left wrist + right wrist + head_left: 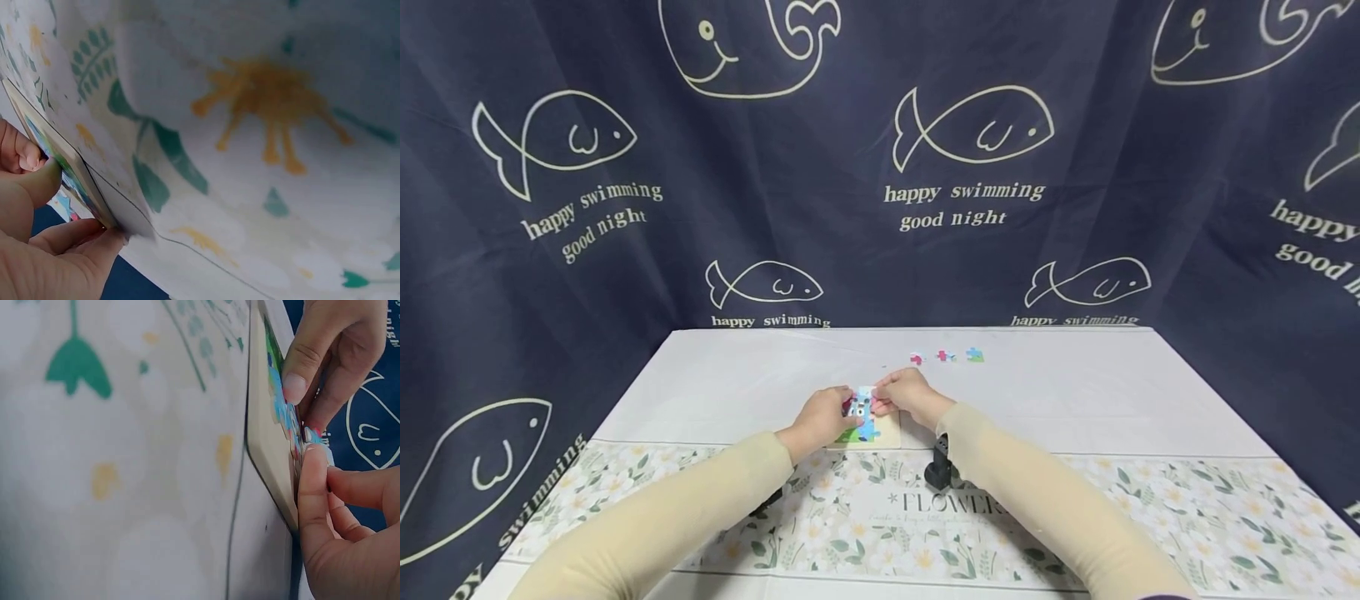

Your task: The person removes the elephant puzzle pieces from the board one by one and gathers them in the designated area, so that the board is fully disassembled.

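Observation:
A small jigsaw puzzle (pixel 863 423) with blue, green and pink pieces lies in a pale tray (pixel 889 432) on the table. My left hand (pixel 822 419) holds the tray's left side, its thumb (pixel 47 182) on the picture and other fingers at the tray's edge. At the puzzle's upper right, my right hand (pixel 912 393) pinches a puzzle piece, mostly covered by the fingers. In the right wrist view, the right thumb (pixel 314 472) and forefinger meet beside the tray, close to the left hand (pixel 337 356).
Loose jigsaw pieces lie behind the hands: a pink one (pixel 917 358), a pink-and-white one (pixel 946 356) and a blue-green one (pixel 974 355). A flowered cloth strip (pixel 850 533) crosses the table's front. A dark curtain (pixel 865 167) hangs behind the table.

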`<action>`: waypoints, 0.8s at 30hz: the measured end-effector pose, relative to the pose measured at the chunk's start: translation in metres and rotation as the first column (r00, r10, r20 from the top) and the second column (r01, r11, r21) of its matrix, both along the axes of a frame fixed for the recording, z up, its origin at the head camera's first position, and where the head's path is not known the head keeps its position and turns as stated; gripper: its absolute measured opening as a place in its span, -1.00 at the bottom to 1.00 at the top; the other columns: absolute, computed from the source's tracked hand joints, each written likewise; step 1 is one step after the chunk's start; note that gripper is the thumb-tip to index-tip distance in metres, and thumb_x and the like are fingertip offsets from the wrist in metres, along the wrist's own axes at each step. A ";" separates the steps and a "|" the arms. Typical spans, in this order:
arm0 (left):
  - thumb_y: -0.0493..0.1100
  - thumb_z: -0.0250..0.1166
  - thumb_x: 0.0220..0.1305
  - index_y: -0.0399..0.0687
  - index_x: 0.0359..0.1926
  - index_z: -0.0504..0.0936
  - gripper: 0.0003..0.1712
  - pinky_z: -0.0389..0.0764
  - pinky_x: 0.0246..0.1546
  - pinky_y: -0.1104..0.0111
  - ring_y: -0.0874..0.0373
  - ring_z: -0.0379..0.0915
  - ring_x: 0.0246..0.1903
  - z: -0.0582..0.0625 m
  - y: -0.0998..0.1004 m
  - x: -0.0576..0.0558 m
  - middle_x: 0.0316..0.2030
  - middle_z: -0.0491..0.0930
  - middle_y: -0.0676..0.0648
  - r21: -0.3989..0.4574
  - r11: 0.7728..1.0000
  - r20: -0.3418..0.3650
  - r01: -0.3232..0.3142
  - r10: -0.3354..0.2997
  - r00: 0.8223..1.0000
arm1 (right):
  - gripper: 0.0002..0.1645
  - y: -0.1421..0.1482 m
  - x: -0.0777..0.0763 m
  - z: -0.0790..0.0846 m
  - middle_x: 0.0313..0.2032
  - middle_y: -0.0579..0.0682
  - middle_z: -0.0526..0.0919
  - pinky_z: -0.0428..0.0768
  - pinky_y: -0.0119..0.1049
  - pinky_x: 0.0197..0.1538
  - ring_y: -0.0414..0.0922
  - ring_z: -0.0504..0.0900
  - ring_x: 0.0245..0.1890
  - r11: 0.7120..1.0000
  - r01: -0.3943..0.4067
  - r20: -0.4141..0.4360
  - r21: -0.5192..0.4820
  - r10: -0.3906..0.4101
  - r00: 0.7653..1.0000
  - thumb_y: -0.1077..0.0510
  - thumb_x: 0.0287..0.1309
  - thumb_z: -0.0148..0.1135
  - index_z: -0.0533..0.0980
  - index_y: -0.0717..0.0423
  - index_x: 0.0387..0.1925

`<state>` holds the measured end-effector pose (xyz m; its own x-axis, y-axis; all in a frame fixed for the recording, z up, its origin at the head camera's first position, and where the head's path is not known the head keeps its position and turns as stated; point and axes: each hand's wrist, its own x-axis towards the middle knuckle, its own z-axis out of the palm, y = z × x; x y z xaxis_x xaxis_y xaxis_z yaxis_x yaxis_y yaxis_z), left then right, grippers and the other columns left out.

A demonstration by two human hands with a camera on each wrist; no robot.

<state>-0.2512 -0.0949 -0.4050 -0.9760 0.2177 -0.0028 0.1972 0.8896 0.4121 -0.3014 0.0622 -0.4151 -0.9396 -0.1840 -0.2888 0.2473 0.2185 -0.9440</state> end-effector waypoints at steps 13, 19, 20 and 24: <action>-0.10 0.36 0.22 -0.39 0.15 0.53 -0.42 0.43 0.31 0.08 -0.18 0.41 0.23 -0.003 -0.005 0.004 0.22 0.48 -0.31 -0.086 0.995 -0.052 0.052 -0.057 0.997 | -0.75 0.006 -0.005 -0.004 -0.56 0.03 0.61 0.73 -0.42 -0.30 -0.23 0.66 -0.57 0.995 -0.031 0.060 -0.094 0.037 0.997 0.41 0.23 0.14 0.48 0.47 -0.06; -0.08 0.37 0.21 -0.36 0.17 0.52 -0.41 0.40 0.33 0.07 -0.19 0.40 0.24 -0.003 -0.008 0.006 0.23 0.47 -0.29 -0.100 0.991 -0.046 0.084 -0.089 0.995 | -0.79 0.006 -0.004 -0.002 -0.53 0.01 0.60 0.72 -0.44 -0.33 -0.24 0.63 -0.56 0.995 -0.063 0.067 -0.073 0.068 0.995 0.39 0.25 0.14 0.50 0.42 -0.09; -0.08 0.37 0.21 -0.36 0.18 0.52 -0.40 0.39 0.33 0.07 -0.19 0.39 0.25 -0.003 -0.009 0.005 0.24 0.46 -0.29 -0.095 0.991 -0.040 0.091 -0.095 0.995 | -0.79 0.007 -0.004 -0.002 -0.53 0.01 0.60 0.71 -0.44 -0.32 -0.24 0.63 -0.56 0.995 -0.068 0.067 -0.075 0.073 0.995 0.39 0.25 0.14 0.51 0.42 -0.10; -0.07 0.36 0.22 -0.36 0.22 0.47 -0.36 0.34 0.37 0.07 -0.17 0.34 0.29 -0.002 -0.013 0.004 0.28 0.42 -0.28 -0.074 0.991 -0.006 0.114 -0.114 0.993 | -0.79 0.008 -0.004 0.000 -0.52 0.01 0.61 0.72 -0.42 -0.29 -0.22 0.64 -0.53 0.992 -0.085 0.056 -0.098 0.091 0.994 0.38 0.26 0.13 0.51 0.41 -0.08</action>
